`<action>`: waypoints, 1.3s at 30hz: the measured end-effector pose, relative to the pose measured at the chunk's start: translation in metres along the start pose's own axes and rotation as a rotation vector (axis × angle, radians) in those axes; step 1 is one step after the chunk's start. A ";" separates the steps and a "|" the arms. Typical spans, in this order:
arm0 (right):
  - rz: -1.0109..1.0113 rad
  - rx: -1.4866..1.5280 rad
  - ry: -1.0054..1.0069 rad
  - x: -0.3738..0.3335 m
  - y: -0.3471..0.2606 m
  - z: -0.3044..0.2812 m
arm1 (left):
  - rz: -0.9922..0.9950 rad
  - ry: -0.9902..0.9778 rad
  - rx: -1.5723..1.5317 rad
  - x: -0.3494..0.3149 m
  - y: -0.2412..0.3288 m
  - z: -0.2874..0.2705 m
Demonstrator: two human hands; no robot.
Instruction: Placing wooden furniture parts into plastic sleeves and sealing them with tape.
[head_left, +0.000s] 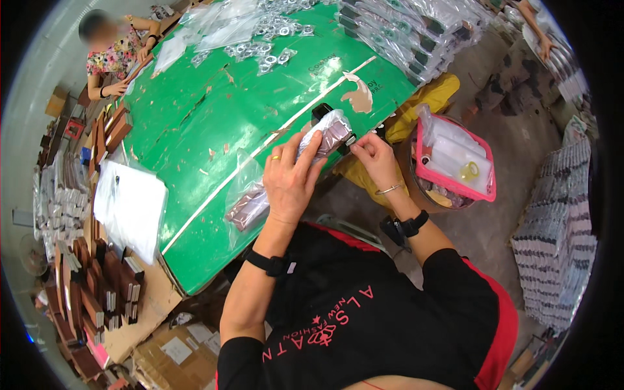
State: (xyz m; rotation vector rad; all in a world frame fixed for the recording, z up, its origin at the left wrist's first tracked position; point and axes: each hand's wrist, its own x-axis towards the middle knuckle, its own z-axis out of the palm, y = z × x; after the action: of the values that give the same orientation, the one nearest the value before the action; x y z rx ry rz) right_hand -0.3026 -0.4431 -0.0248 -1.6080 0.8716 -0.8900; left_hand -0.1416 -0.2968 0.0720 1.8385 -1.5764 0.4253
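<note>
A long brown bundle in a clear plastic bag (249,208) lies slantwise along the near edge of the green table. My left hand (289,175) grips it from above, fingers laid over the plastic. The bundle's far end rests against a black device (321,112), perhaps a tape dispenser, partly hidden by the bundle. Just right of that end, my right hand (377,159) is closed in a pinch at the table edge. What the pinch holds, if anything, is too small to make out.
The green table (195,156) carries ring-shaped parts in small bags (273,60) and white plastic sheets (130,201). A pink basket (492,185) sits on a bin to my right. Wrapped stacks (552,240) stand beyond. Another person (114,62) works at far left.
</note>
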 end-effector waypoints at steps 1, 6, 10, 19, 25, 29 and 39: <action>-0.035 -0.198 0.001 0.000 -0.005 0.000 | 0.006 0.001 -0.007 -0.001 0.000 -0.001; 0.177 0.030 -0.274 -0.027 0.030 -0.003 | 0.016 -0.047 0.113 -0.019 -0.015 -0.013; 0.137 0.379 -0.407 -0.021 -0.076 0.037 | 0.022 -0.089 0.254 -0.055 -0.029 -0.027; -0.118 -0.243 -0.313 -0.018 -0.098 0.076 | 0.041 -0.009 0.375 -0.080 -0.012 -0.014; -0.091 -0.301 -0.297 -0.023 -0.092 0.073 | 0.073 -0.015 0.399 -0.082 -0.007 -0.011; -0.057 -0.233 -0.326 -0.023 -0.087 0.068 | 0.097 -0.008 0.436 -0.081 -0.003 -0.009; 0.110 0.290 -0.409 -0.027 -0.072 0.065 | -0.033 -0.081 0.268 -0.063 -0.016 -0.021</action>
State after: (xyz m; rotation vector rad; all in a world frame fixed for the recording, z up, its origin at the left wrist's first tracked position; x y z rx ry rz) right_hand -0.2500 -0.3779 0.0315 -1.4049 0.5106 -0.5516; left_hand -0.1359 -0.2355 0.0429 2.1030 -1.6035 0.5766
